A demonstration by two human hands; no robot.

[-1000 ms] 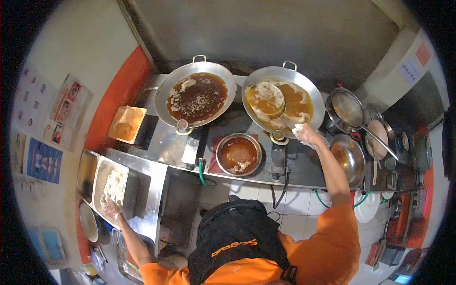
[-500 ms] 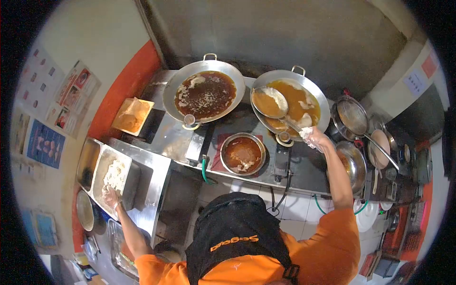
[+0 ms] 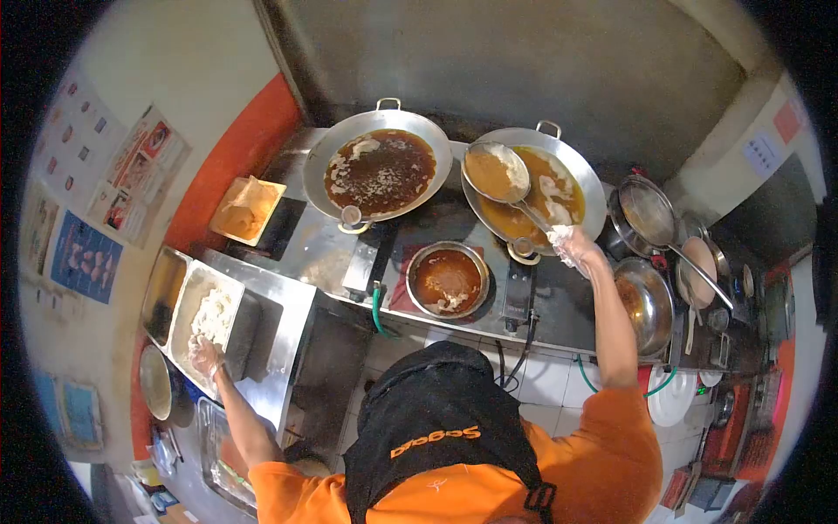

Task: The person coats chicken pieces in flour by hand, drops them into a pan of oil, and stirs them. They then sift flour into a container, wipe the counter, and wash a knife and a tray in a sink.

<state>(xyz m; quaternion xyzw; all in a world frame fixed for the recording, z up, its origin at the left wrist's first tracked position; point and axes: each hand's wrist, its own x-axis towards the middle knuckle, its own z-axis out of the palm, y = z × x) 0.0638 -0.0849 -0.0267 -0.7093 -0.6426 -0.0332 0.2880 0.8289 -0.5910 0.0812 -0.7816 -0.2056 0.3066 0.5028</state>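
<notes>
So our right hand (image 3: pixel 574 248) is closed round the ladle (image 3: pixel 496 172), over the right wok (image 3: pixel 594 194), handle end hidden. Our left hand (image 3: pixel 206 356) is at the white-floury tray (image 3: pixel 184 325); can't tell its grip, kinda blurry.

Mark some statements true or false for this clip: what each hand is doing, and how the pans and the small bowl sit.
1. The right hand holds the skimmer by its handle. True.
2. The left hand grips the rim of the left pan. False: it is at the tray of white, floury-looking contents.
3. The left pan holds darker liquid than the right pan. True.
4. The skimmer's head is over the left pan. False: it is over the right pan.
5. The small bowl is nearer the person than both pans. True.
</notes>
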